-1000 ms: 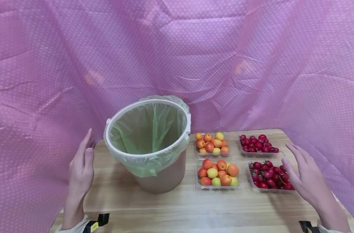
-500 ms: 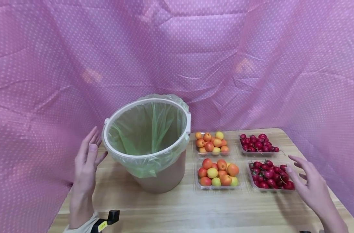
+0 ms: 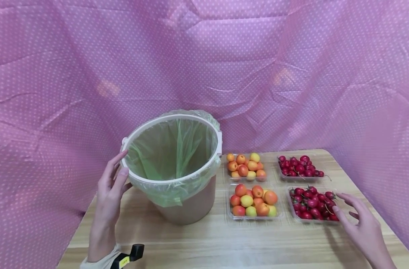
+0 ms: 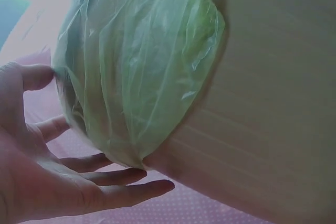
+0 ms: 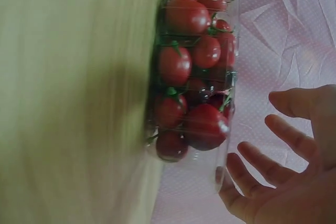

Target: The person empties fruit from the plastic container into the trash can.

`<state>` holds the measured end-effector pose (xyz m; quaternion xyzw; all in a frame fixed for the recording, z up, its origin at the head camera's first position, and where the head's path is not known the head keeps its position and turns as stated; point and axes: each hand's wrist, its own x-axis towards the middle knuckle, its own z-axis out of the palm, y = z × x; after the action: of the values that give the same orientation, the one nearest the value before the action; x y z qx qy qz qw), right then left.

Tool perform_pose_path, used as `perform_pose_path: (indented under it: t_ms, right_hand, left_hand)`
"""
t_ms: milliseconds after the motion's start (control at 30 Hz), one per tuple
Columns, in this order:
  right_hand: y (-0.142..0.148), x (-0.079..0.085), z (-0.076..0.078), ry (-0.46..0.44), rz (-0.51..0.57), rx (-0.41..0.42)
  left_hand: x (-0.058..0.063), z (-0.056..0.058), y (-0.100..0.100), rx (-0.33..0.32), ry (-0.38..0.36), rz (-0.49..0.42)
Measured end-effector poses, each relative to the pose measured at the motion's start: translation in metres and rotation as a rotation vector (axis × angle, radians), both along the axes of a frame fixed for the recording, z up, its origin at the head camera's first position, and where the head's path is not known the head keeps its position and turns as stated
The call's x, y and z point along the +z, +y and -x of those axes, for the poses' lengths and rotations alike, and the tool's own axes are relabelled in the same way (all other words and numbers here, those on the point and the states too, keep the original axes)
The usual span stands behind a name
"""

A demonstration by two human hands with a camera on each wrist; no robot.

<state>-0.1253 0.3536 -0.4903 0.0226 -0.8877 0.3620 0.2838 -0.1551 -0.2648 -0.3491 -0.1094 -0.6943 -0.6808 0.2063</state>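
A brownish bin (image 3: pixel 187 209) with a white rim and a pale green plastic bag (image 3: pixel 177 192) folded over it stands left of centre. At its left side my left hand (image 3: pixel 110 190) has its fingers spread, the fingertips at the rim; in the left wrist view the thumb touches the bag's edge. On the right, my right hand (image 3: pixel 362 224) hovers at the right end of a clear box (image 3: pixel 301 219) of cherry tomatoes (image 3: pixel 312 203), red with green stems. Its fingers are loosely bent and hold nothing. The right wrist view shows a fingertip at or very near the box edge.
Behind that box is another clear box of red cherry tomatoes (image 3: pixel 300 168). Two clear boxes of small orange and yellow fruits (image 3: pixel 258 201) stand between the bin and the tomatoes. Pink dotted cloth (image 3: pixel 204 67) surrounds the wooden table (image 3: pixel 191 246) at the back and sides.
My left hand has moved right, from beside the bin to its rim. The right hand has come down closer to the near tomato box, its fingers more bent. The boxes stay put.
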Motion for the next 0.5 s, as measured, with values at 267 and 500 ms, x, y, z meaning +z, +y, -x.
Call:
perform_pose_path:
  t_ms: [267,500]
  right_hand:
    - [0.008,-0.005,-0.004,0.030,0.048,-0.054]
    - [0.021,-0.016,-0.011,-0.042,0.077,-0.052]
  left_hand:
    - [0.000,-0.001,0.003,0.002,-0.040,-0.027]
    - [0.002,0.000,0.005,0.006,-0.058,-0.024]
